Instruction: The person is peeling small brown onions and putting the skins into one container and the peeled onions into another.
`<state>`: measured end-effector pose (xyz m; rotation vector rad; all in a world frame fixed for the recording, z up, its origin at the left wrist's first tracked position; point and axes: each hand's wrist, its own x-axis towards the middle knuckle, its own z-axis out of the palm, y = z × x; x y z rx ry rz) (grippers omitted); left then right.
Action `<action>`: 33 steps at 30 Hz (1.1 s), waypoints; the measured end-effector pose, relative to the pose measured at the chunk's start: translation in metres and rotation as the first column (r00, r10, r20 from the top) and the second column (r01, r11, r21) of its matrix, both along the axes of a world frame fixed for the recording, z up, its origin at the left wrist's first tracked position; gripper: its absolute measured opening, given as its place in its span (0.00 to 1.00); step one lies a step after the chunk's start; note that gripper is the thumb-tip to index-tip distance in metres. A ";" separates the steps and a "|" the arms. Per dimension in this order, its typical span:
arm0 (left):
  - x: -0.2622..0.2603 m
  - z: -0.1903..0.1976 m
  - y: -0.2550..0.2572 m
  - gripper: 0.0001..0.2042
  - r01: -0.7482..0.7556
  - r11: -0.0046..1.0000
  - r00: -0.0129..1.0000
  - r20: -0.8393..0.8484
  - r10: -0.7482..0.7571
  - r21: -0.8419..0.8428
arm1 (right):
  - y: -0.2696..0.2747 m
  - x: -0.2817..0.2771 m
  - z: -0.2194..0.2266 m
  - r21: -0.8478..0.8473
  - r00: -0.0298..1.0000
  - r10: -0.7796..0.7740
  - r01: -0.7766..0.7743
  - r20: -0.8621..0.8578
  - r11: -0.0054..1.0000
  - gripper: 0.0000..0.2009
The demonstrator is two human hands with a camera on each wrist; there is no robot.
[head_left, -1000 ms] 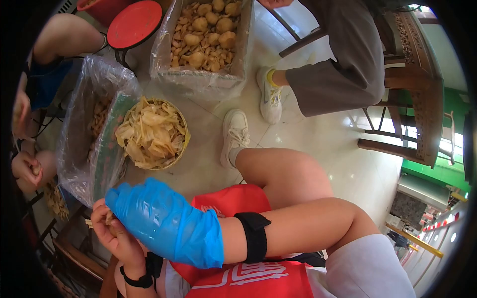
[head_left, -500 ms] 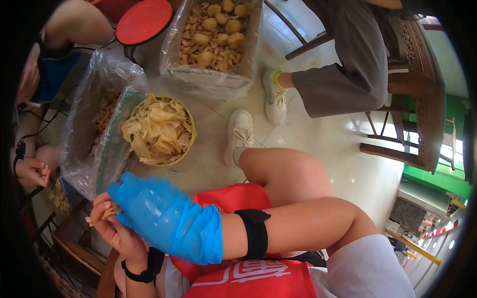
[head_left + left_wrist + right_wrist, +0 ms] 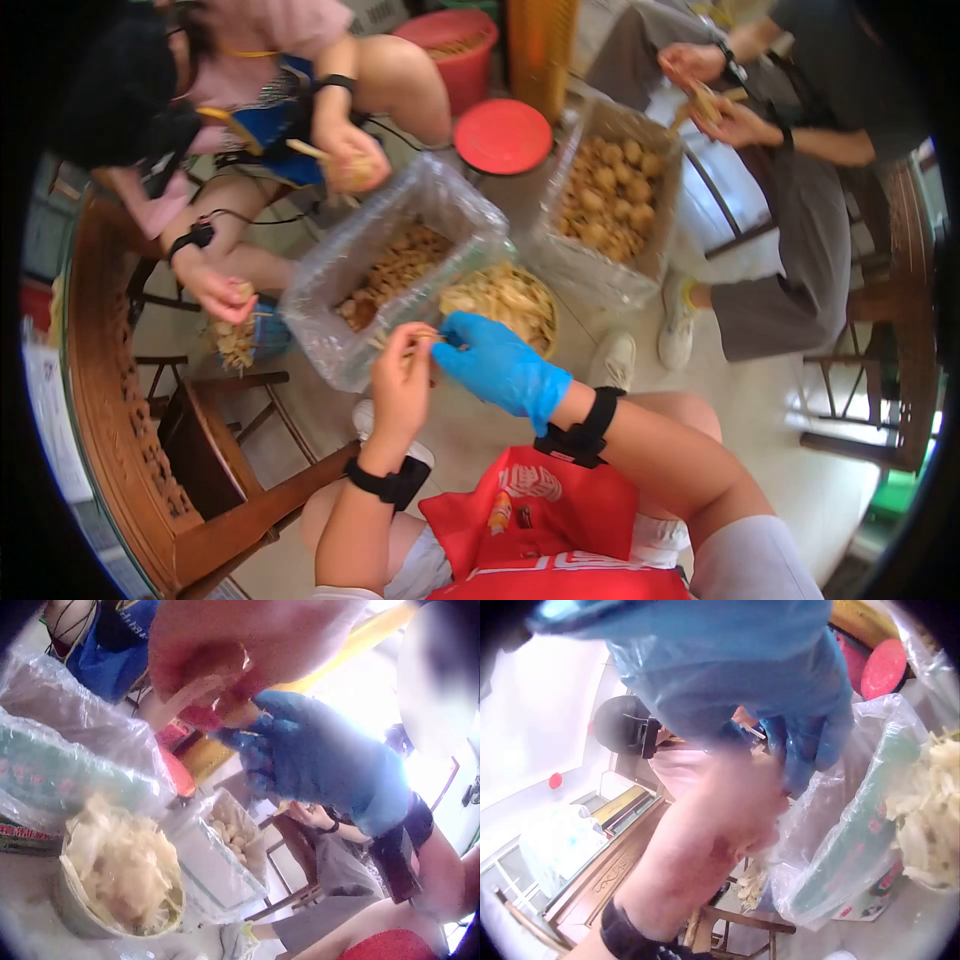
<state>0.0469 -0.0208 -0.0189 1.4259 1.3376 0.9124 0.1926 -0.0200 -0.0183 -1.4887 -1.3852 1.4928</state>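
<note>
My bare left hand (image 3: pixel 400 385) pinches a small pale brown, clove-like piece (image 3: pixel 428 334) between its fingertips. In the left wrist view a brownish piece with a pale strip of skin shows beneath those fingers. My right hand (image 3: pixel 505 370), in a blue glove, meets it from the other side with curled fingertips at the piece. Much of the piece is hidden by the fingers. Just beyond the hands stands a round basket (image 3: pixel 552 320) heaped with papery peels (image 3: pixel 495 295). To its left is a plastic-lined box (image 3: pixel 315 300) with loose brown cloves inside.
A second lined box (image 3: pixel 672 185) holds whole bulbs and cloves. Behind are a red stool (image 3: pixel 503 137) and a red bucket (image 3: pixel 470 85). Two people sit opposite, handling bulbs. A wooden chair (image 3: pixel 205 440) stands at the left, beside a blue bin (image 3: pixel 268 330) with peels.
The head view has swung left and up, bringing the seated people into sight. My hands, formerly overlapping low by my lap, now meet farther forward, close to the basket and box.
</note>
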 end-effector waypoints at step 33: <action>-0.052 0.024 0.016 0.04 -0.181 0.956 0.908 -0.335 0.253 0.232 | 0.041 -0.059 0.010 -0.164 0.961 0.145 -0.187 -0.235 0.969 0.11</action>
